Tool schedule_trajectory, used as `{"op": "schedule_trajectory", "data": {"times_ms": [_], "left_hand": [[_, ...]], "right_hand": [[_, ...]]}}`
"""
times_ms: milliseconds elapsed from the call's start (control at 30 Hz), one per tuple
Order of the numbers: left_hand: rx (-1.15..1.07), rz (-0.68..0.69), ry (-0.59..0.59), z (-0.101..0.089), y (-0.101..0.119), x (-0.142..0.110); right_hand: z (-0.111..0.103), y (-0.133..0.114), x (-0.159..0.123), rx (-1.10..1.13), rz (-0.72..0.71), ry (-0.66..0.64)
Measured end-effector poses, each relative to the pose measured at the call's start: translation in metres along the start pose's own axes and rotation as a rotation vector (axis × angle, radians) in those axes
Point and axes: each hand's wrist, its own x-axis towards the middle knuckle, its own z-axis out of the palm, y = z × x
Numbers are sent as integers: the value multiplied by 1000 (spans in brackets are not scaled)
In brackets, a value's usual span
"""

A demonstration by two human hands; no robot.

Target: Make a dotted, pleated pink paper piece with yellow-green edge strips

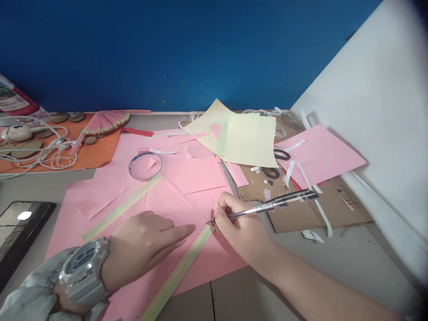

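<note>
My right hand is closed round a clear-barrelled pen, its tip down at the end of a yellow-green strip along the near edge of a pink sheet. Rows of small dots run beside this strip and beside a second yellow-green strip on the sheet's far side. Palm down, my left hand lies flat on the pink sheet with the index finger stretched toward the pen tip. A watch is on that wrist.
A roll of tape lies on pink paper. Yellow sheets, black-handled scissors, paper scraps and cardboard are to the right. A folded pink fan, white cable and phone are at left. A blue wall stands behind.
</note>
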Motion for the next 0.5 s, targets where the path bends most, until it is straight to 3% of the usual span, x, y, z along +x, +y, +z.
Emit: {"op": "schedule_trajectory", "data": {"times_ms": [267, 433, 500], "left_hand": [[-8, 0, -12, -1, 0, -3], [-88, -65, 12, 0, 3, -1], [-143, -85, 40, 2, 4, 0]], "right_hand": [[-1, -5, 1, -55, 48, -38], [-3, -6, 2, 450, -17, 197], [-2, -8, 1, 538, -47, 216]]}}
